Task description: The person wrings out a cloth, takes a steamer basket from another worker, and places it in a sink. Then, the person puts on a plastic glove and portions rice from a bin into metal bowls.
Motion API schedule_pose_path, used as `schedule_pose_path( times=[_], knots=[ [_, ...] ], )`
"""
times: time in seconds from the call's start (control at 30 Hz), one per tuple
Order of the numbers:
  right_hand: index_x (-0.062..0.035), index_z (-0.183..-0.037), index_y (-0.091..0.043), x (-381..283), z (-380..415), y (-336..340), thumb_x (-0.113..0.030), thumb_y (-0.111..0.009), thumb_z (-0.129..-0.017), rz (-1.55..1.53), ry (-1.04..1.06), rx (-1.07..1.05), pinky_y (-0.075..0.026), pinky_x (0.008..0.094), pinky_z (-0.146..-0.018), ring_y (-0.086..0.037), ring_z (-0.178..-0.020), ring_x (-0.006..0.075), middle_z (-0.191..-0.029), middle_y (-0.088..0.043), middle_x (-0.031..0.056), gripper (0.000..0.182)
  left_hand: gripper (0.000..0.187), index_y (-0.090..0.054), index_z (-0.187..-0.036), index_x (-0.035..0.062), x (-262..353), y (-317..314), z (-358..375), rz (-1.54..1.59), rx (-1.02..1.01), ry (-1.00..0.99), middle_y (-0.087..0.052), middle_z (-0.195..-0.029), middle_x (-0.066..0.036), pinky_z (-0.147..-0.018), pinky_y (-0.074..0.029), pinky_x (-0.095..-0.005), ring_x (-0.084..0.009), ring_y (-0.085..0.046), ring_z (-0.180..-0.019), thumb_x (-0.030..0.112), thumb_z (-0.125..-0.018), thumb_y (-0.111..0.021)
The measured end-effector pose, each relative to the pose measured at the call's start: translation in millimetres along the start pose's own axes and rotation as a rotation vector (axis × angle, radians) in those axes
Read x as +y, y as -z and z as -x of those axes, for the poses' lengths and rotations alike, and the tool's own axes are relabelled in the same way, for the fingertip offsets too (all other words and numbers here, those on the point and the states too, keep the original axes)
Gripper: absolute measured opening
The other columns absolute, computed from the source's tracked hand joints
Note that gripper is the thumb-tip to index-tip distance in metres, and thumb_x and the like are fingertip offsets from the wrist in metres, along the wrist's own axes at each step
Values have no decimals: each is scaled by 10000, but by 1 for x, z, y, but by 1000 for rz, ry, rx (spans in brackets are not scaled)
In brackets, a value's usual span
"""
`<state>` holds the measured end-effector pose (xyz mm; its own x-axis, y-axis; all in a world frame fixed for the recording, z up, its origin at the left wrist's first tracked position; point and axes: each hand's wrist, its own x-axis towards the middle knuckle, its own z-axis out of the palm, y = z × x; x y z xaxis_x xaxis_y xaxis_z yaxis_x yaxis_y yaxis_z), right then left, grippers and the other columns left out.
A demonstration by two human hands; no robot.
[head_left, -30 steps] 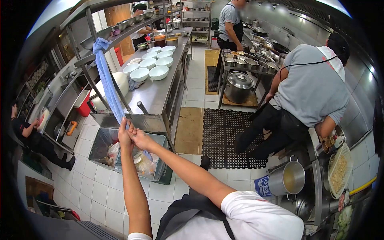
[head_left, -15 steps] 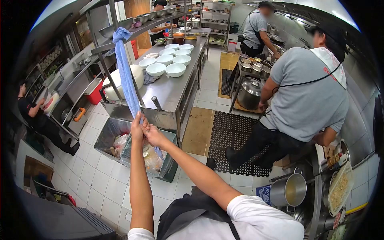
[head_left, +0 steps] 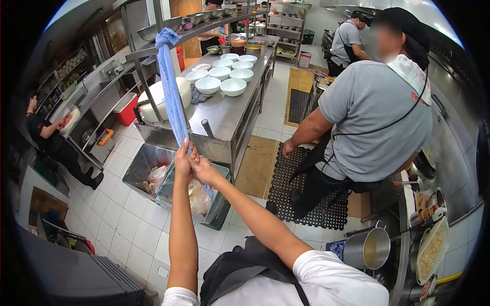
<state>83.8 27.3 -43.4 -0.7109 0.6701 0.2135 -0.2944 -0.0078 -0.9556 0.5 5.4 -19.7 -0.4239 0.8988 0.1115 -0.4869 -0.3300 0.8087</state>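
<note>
A long blue cloth (head_left: 172, 89) is looped round the upright of the steel shelf and stretches down, twisted, toward me. My left hand (head_left: 182, 159) grips its lower part, fingers wrapped round it. Just to the right, my right hand (head_left: 203, 170) is closed on the same cloth, touching the left. A short end of the cloth hangs below the hands. Beneath them stand two lined bins: a grey bin (head_left: 133, 166) and a green bin (head_left: 220, 206) with bagged waste inside.
White bowls (head_left: 233, 87) stand on the steel table (head_left: 217, 115) ahead. A co-worker in a grey shirt (head_left: 367, 112) stands close on the right, on a black mat (head_left: 286, 168). A large pot (head_left: 376, 248) is at lower right. Another person (head_left: 46, 132) works at far left.
My hands still hold the cloth. The view has shifted slightly, moving the table and cloth rightward. The nearby co-worker has turned and stepped, an arm now hanging toward the mat.
</note>
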Motion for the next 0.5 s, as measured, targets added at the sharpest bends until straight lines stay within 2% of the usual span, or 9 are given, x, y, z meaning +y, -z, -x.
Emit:
schedule_pose_path(
  times=[0.13, 0.23, 0.47, 0.5],
  knots=[
    [-94, -749, -443, 5, -2, -3, -383, -480, -860, -35, 16, 59, -245, 233, -345, -346, -382, 54, -532, -405, -38, 312, 284, -410, -754, 82, 0, 0, 0, -13, -2, -2, -376, -518, -7, -455, -366, -220, -110, -393, -432, 337, -878, -437],
    [-84, -802, -440, 4, -2, 0, -390, -483, -857, 4, -35, 13, -245, 235, -339, -347, -381, 57, -545, -415, -31, 313, 294, -427, -752, 79, 1, 2, -1, -17, -3, 1, -388, -513, -12, -474, -391, -233, -121, -414, -428, 347, -873, -446],
    [-80, -771, -443, -14, 4, -1, -393, -475, -862, 21, -61, -33, -222, 238, -319, -343, -366, 60, -538, -420, -24, 328, 291, -428, -754, 75, 3, -2, 2, -9, 20, 22, -387, -513, -11, -477, -394, -241, -115, -411, -431, 340, -871, -454],
    [-79, -772, -447, -14, 4, 0, -378, -471, -868, 31, -115, -47, -246, 233, -340, -361, -399, 56, -560, -430, -27, 315, 291, -428, -754, 75, 3, -2, 2, -8, 16, 23, -387, -513, -11, -477, -394, -241, -115, -411, -431, 340, -871, -454]
  ],
)
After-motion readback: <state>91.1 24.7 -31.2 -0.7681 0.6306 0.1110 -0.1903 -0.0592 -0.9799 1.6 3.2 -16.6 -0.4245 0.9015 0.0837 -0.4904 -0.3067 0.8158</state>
